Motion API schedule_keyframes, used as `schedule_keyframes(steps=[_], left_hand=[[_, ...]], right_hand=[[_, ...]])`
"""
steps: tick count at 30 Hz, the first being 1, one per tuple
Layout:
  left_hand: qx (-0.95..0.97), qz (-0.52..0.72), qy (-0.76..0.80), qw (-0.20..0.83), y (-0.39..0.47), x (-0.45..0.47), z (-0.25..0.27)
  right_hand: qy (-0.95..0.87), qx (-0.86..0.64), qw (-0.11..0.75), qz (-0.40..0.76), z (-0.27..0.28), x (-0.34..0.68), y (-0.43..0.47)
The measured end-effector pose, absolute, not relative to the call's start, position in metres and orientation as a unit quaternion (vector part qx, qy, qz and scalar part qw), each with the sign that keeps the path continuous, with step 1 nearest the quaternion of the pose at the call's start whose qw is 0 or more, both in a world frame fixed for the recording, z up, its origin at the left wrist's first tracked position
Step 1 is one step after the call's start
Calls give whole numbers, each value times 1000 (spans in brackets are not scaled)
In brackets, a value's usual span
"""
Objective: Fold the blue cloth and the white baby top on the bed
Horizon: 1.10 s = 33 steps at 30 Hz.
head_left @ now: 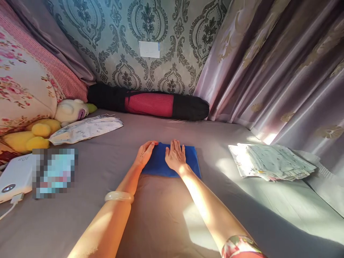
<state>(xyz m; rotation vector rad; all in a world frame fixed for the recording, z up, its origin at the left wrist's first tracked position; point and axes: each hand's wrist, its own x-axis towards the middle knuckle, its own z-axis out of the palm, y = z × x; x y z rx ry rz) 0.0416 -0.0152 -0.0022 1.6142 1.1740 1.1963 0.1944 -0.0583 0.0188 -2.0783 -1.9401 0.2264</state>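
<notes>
A blue folded cloth [191, 161] lies flat on the grey bed sheet in front of me, roughly rectangular. At its far left corner, my left hand [145, 154] has its fingers closed on the edge; the fingertips are partly hidden. My right hand [176, 157] rests palm down on the middle of the cloth, fingers stretched out and pressing on its surface. A pale bangle [119, 196] circles my left forearm.
A stack of folded printed cloths [276, 161] lies to the right, by the curtain [268, 64]. At the left are a patterned cloth [88, 128], plush toys [70, 111], a white power bank [18, 175] and a blurred phone-like object [56, 173]. A black-and-red roll bag [149, 104] lies along the wall.
</notes>
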Motion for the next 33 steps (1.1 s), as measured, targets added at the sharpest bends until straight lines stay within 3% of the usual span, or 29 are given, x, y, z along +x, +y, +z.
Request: schedule_keyframes(steps=[8,19,23,33], left_hand=[[643,445,482,396,-17,42,1],[613,473,472,422,-18,43,0],[614,475,471,420,-17,43,-2],[628,472,467,407,-13,42,-7]], right_hand=[[-632,-768,89,54,9,227,-63],[-636,-757,117,92,9,236,-64],[-636,-759,136,29,11,251,-71],[-623,-775,93,46,-6,269,-78]])
